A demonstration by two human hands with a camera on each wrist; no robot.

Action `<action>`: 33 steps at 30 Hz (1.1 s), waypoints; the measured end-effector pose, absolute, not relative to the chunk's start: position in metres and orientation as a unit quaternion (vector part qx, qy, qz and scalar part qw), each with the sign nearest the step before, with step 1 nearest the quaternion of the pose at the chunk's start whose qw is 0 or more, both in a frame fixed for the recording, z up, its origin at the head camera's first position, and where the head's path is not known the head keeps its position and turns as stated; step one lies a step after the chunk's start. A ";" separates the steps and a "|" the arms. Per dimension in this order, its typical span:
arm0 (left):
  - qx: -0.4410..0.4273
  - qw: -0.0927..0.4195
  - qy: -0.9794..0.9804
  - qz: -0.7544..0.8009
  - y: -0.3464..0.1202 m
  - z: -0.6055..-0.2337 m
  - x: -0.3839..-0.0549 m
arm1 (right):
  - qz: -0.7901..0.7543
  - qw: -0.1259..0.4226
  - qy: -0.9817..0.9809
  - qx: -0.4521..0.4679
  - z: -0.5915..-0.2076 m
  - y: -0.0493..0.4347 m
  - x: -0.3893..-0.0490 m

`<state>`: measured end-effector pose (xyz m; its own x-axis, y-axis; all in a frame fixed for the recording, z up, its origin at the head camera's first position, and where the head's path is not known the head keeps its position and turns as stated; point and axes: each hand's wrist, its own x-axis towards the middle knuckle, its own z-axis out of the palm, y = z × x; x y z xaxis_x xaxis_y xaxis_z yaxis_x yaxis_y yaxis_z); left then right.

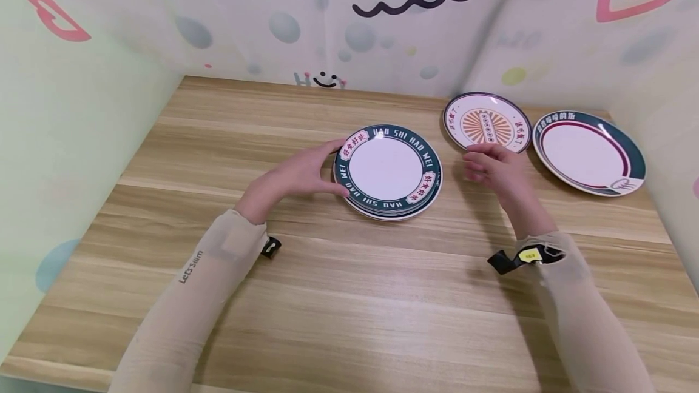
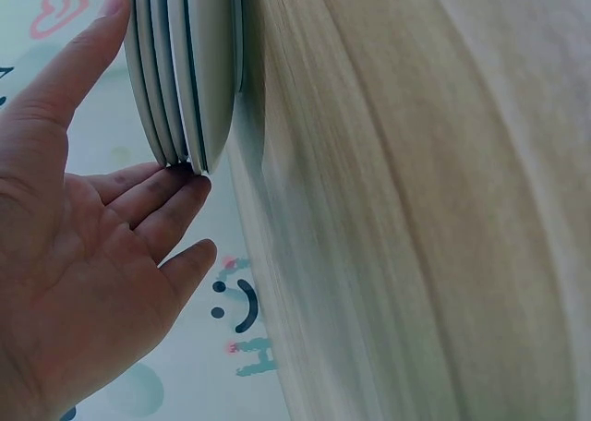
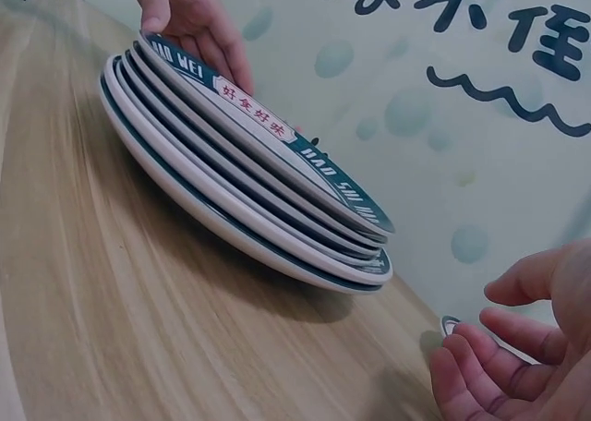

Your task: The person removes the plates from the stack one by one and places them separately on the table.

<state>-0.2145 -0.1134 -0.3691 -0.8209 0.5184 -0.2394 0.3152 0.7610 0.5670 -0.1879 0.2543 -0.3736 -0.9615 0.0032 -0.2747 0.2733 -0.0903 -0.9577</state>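
Note:
A stack of several plates (image 1: 385, 168) with dark green lettered rims and white centres sits mid-table. My left hand (image 1: 292, 178) spans the stack's left side, thumb at the top plate's rim and fingers along the edge. The left wrist view has those fingers (image 2: 175, 209) fairly straight, tips against the plate edges. To the right of the stack, my right hand (image 1: 497, 171) hovers with loosely bent fingers and holds nothing. It overlaps the near edge of a white plate with an orange sunburst (image 1: 486, 123) in the head view.
Beside the sunburst plate lies a larger plate (image 1: 584, 153) with a green border and red inner ring, near the table's right edge. The wood-grain table (image 1: 349, 308) meets a patterned backdrop (image 1: 338, 35) behind and on both sides.

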 end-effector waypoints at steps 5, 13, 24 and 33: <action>0.230 0.192 0.916 0.267 -0.114 -0.369 -0.214 | -0.712 0.093 0.689 0.092 -0.374 0.246 -0.188; 0.238 0.187 0.913 0.275 -0.114 -0.369 -0.214 | -0.700 0.099 0.703 0.080 -0.373 0.237 -0.187; 0.239 0.186 0.913 0.272 -0.114 -0.369 -0.215 | -0.674 0.107 0.727 0.073 -0.372 0.231 -0.186; 0.238 0.187 0.914 0.269 -0.114 -0.370 -0.216 | -0.664 0.115 0.736 0.065 -0.371 0.227 -0.186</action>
